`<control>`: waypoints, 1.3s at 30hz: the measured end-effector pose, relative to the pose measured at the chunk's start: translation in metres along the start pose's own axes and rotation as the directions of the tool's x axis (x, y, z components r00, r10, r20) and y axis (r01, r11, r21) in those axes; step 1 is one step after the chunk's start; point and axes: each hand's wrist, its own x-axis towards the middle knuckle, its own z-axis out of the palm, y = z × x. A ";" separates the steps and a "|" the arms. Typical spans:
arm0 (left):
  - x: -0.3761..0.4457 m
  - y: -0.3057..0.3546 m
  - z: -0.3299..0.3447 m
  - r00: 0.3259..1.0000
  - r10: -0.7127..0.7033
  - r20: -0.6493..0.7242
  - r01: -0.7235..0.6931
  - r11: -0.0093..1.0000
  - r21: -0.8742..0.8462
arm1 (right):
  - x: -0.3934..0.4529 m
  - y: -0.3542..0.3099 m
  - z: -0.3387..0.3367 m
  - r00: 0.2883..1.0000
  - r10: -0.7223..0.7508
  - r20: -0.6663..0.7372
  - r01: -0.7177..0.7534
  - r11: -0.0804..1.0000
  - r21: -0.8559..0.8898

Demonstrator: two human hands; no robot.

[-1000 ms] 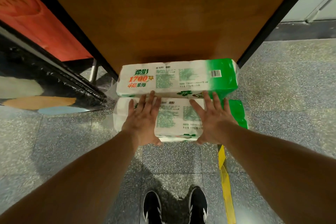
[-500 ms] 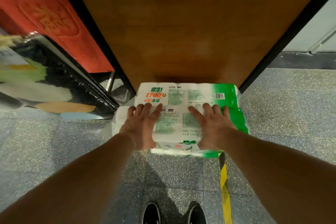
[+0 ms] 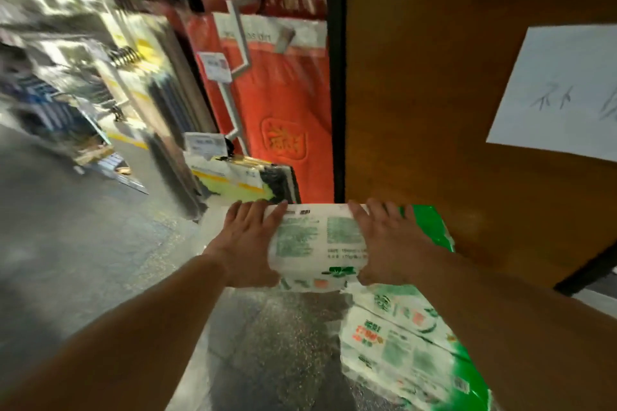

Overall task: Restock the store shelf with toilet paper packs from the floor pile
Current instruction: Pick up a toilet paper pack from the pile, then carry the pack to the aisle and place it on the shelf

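Observation:
Both my hands hold one white and green toilet paper pack (image 3: 317, 240) up off the floor, in front of a brown wooden panel (image 3: 450, 143). My left hand (image 3: 245, 243) grips its left end. My right hand (image 3: 389, 240) grips the right part, fingers spread over the top towards the green end. Below and to the right, another toilet paper pack (image 3: 404, 344) lies on the grey speckled floor (image 3: 100, 260). My right forearm hides part of that pack. The whole view is blurred by motion.
A black post (image 3: 335, 77) edges the wooden panel, which bears a white paper sheet (image 3: 561, 90). Red fabric goods (image 3: 283, 117) hang left of the post. Blurred store racks (image 3: 66, 93) line the aisle at far left, with yellow and black goods (image 3: 247, 178) near the floor.
The near pack has come up off the floor in both hands. The view has swung up and left, so the other pack now lies at lower right and my shoes are out of view.

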 end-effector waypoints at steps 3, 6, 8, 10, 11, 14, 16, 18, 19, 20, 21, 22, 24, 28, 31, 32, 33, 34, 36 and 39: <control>-0.048 -0.050 -0.041 0.996 -0.088 -0.034 0.088 0.996 -0.004 | 0.012 -0.052 -0.049 0.996 -0.079 -0.051 0.078 0.997 -0.019; -0.106 -0.098 -0.079 0.982 -0.179 -0.052 0.179 0.984 0.002 | 0.020 -0.114 -0.095 0.984 -0.159 -0.083 0.157 0.987 -0.031; -0.148 -0.127 -0.104 0.968 -0.245 -0.055 0.246 0.969 0.021 | 0.023 -0.158 -0.123 0.972 -0.213 -0.102 0.210 0.977 -0.041; -0.193 -0.155 -0.126 0.950 -0.308 -0.052 0.310 0.950 0.040 | 0.024 -0.204 -0.152 0.957 -0.266 -0.115 0.261 0.964 -0.056; -0.216 -0.169 -0.137 0.940 -0.337 -0.058 0.339 0.939 0.048 | 0.024 -0.228 -0.166 0.948 -0.294 -0.121 0.289 0.956 -0.058; -0.286 -0.210 -0.166 0.904 -0.420 -0.081 0.426 0.901 0.084 | 0.021 -0.300 -0.205 0.913 -0.383 -0.141 0.377 0.924 -0.065; -0.330 -0.233 -0.184 0.874 -0.475 -0.104 0.485 0.867 0.114 | 0.021 -0.347 -0.226 0.881 -0.439 -0.175 0.434 0.898 -0.065; -0.370 -0.253 -0.202 0.841 -0.528 -0.118 0.540 0.832 0.123 | 0.018 -0.392 -0.247 0.849 -0.492 -0.194 0.488 0.870 -0.072; -0.390 -0.262 -0.210 0.824 -0.554 -0.122 0.566 0.815 0.126 | 0.017 -0.412 -0.256 0.834 -0.517 -0.194 0.511 0.855 -0.085; -0.409 -0.271 -0.217 0.804 -0.580 -0.129 0.594 0.794 0.131 | 0.017 -0.433 -0.266 0.817 -0.543 -0.193 0.533 0.840 -0.104; -0.427 -0.280 -0.224 0.783 -0.608 -0.134 0.622 0.771 0.135 | 0.017 -0.452 -0.275 0.800 -0.568 -0.191 0.554 0.823 -0.125; -0.444 -0.288 -0.229 0.761 -0.635 -0.136 0.649 0.749 0.136 | 0.018 -0.471 -0.284 0.780 -0.594 -0.196 0.577 0.804 -0.142; -0.476 -0.303 -0.239 0.714 -0.685 -0.146 0.700 0.702 0.127 | 0.020 -0.506 -0.300 0.726 -0.649 -0.227 0.632 0.760 -0.154; -0.534 -0.327 -0.253 0.600 -0.782 -0.169 0.800 0.591 0.103 | 0.026 -0.575 -0.328 0.595 -0.759 -0.265 0.729 0.648 -0.222; -0.571 -0.346 -0.263 0.502 -0.845 -0.185 0.865 0.489 0.113 | 0.038 -0.627 -0.347 0.482 -0.831 -0.280 0.797 0.548 -0.255; -0.583 -0.352 -0.267 0.464 -0.864 -0.195 0.886 0.451 0.106 | 0.043 -0.644 -0.354 0.443 -0.850 -0.283 0.818 0.513 -0.261; -0.595 -0.356 -0.270 0.422 -0.884 -0.202 0.907 0.410 0.098 | 0.046 -0.663 -0.362 0.407 -0.868 -0.284 0.834 0.480 -0.271; -0.607 -0.360 -0.275 0.380 -0.902 -0.203 0.925 0.369 0.092 | 0.049 -0.681 -0.369 0.373 -0.883 -0.284 0.848 0.448 -0.282; -0.631 -0.366 -0.283 0.303 -0.930 -0.207 0.953 0.292 0.083 | 0.052 -0.719 -0.381 0.298 -0.914 -0.277 0.876 0.377 -0.300; -0.670 -0.371 -0.287 0.208 -0.946 -0.249 0.976 0.185 0.114 | 0.051 -0.777 -0.394 0.191 -0.950 -0.248 0.921 0.261 -0.290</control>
